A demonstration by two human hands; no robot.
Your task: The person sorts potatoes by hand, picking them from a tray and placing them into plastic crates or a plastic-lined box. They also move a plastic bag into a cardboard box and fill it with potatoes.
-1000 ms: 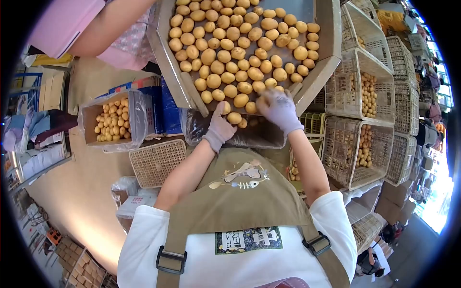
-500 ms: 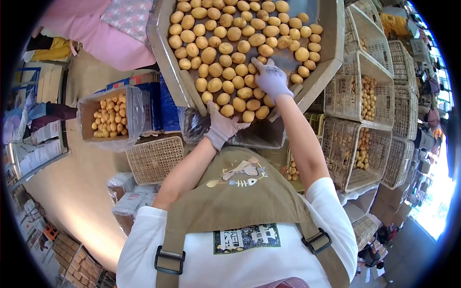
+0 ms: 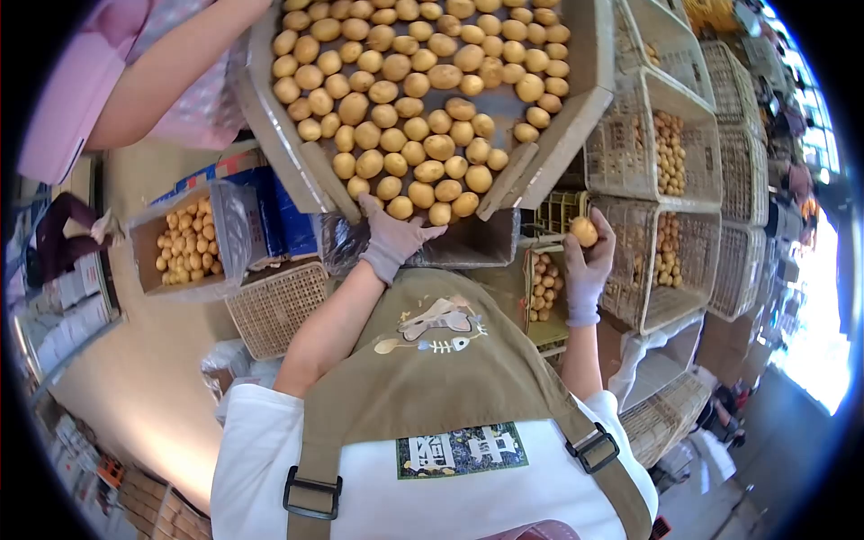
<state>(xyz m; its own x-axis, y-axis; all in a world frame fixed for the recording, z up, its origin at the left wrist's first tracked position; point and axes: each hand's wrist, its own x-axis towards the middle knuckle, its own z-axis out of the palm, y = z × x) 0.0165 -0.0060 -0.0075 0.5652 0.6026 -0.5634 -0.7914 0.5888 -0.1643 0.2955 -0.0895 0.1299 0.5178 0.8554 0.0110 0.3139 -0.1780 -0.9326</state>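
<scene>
My right hand point(image 3: 587, 270), in a pale glove, holds one potato point(image 3: 583, 232) between thumb and fingers, beside the crates on the right. My left hand point(image 3: 392, 238), gloved too, is at the front mouth of the sorting tray point(image 3: 560, 155). Its thumb and fingers are spread apart, with the fingertips by the nearest potatoes point(image 3: 400, 208). Many yellow-skinned potatoes cover the tray's bed. Below the mouth sits a container lined with dark plastic point(image 3: 342, 245), partly hidden by my left hand.
Plastic crates point(image 3: 648, 144) holding potatoes are stacked at the right. A narrower crate point(image 3: 531, 328) with potatoes stands below my right hand. On the left are a plastic-lined box point(image 3: 232, 220) of potatoes and a woven crate point(image 3: 279, 310). A co-worker's arm point(image 3: 171, 76) reaches toward the tray.
My right hand has left the tray and moved right and toward me with a potato. My left hand stays at the mouth. A co-worker's bare arm has come into view at upper left.
</scene>
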